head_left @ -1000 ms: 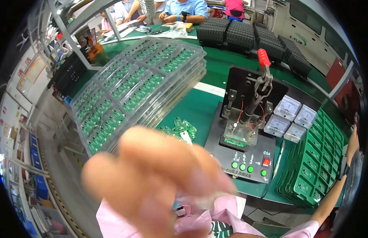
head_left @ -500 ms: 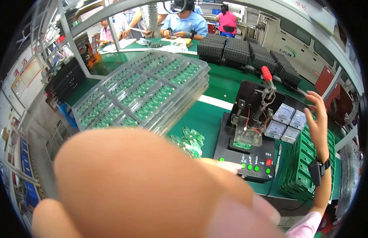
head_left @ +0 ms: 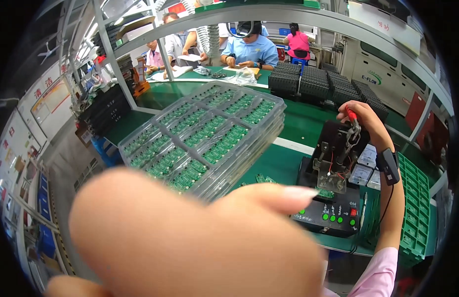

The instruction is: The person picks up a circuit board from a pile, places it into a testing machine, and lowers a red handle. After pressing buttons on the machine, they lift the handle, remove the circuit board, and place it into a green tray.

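right hand [head_left: 364,121] has risen and gripped the red-tipped lever [head_left: 351,114].

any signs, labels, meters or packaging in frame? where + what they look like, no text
Clear blister trays: stacked centre-left, holding green circuit boards.
Wall posters: far left, pale rectangles.
Panel meters: right of the black test fixture, small, square, white-faced.
White sign: upper right, rectangular.
Green trays: far right, stacked.
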The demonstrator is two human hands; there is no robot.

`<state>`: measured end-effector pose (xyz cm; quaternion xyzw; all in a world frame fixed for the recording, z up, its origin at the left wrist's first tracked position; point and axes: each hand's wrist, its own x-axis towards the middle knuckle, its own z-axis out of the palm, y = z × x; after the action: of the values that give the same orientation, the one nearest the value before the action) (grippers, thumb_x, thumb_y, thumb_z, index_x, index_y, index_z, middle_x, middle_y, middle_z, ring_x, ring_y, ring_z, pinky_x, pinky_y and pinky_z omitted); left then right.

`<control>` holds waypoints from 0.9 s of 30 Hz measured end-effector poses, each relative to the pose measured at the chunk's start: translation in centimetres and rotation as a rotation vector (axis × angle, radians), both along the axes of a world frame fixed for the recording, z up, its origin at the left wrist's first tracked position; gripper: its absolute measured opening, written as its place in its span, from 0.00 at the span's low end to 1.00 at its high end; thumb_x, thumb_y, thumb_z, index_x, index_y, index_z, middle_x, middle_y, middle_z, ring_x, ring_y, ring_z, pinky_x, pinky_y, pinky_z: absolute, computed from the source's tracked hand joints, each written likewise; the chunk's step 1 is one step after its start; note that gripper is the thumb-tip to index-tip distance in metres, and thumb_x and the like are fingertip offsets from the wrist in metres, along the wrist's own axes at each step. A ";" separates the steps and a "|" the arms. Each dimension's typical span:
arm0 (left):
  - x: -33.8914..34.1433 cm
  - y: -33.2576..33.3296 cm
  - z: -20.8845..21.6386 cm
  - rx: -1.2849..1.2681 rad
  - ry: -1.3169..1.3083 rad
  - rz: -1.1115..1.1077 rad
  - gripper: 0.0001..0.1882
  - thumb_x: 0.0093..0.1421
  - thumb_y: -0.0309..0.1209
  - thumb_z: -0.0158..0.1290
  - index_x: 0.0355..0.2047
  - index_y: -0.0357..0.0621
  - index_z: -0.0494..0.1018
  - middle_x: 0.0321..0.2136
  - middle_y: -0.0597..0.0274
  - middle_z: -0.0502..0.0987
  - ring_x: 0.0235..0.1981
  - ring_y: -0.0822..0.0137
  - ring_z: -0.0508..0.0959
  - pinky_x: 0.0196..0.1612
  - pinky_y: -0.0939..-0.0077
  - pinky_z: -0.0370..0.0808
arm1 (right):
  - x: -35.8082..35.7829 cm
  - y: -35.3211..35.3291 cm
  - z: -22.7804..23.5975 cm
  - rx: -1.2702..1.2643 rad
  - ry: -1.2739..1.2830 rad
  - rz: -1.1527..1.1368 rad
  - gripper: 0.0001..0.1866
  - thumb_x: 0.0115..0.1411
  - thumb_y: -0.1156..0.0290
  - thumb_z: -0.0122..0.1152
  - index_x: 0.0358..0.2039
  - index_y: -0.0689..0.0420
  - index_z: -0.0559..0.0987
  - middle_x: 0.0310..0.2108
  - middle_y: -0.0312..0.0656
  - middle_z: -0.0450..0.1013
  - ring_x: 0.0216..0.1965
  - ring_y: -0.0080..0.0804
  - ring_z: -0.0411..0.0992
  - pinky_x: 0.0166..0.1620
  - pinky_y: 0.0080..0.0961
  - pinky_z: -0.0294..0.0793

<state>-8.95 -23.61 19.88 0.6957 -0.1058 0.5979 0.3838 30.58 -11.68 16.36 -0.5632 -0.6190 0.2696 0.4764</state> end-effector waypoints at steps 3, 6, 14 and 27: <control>-0.7 -1.3 0.0 -0.012 0.005 0.041 0.19 0.53 0.26 0.58 0.40 0.55 0.63 0.37 0.64 0.64 0.40 0.60 0.70 0.64 0.32 0.48 | -0.4 0.3 0.4 -0.106 0.041 0.025 0.15 0.63 0.61 0.48 0.35 0.59 0.78 0.28 0.38 0.76 0.30 0.20 0.71 0.37 0.17 0.68; -2.4 -2.3 0.4 -0.198 -0.060 -0.099 0.21 0.50 0.22 0.60 0.39 0.57 0.62 0.36 0.68 0.63 0.39 0.62 0.70 0.66 0.30 0.45 | -0.8 0.4 1.0 -0.132 -0.021 -0.033 0.15 0.62 0.62 0.47 0.30 0.59 0.77 0.23 0.37 0.75 0.26 0.19 0.70 0.33 0.17 0.67; -2.1 -0.8 0.9 -0.222 0.050 -0.171 0.23 0.49 0.19 0.60 0.38 0.56 0.62 0.35 0.71 0.62 0.37 0.64 0.69 0.66 0.33 0.45 | -0.1 1.7 0.3 -0.106 -0.143 -0.036 0.13 0.59 0.64 0.46 0.27 0.60 0.75 0.23 0.36 0.73 0.26 0.20 0.69 0.33 0.17 0.66; -1.1 -3.3 -0.7 -0.126 0.039 -0.113 0.22 0.49 0.19 0.59 0.38 0.56 0.62 0.35 0.71 0.63 0.37 0.65 0.69 0.66 0.34 0.46 | -1.0 1.3 0.0 -0.029 -0.083 -0.029 0.14 0.60 0.64 0.45 0.27 0.59 0.75 0.23 0.36 0.72 0.27 0.21 0.68 0.35 0.17 0.64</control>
<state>-10.10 -26.87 19.19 0.6744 -0.0997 0.5672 0.4621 29.56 -10.35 16.40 -0.5897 -0.6260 0.2482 0.4458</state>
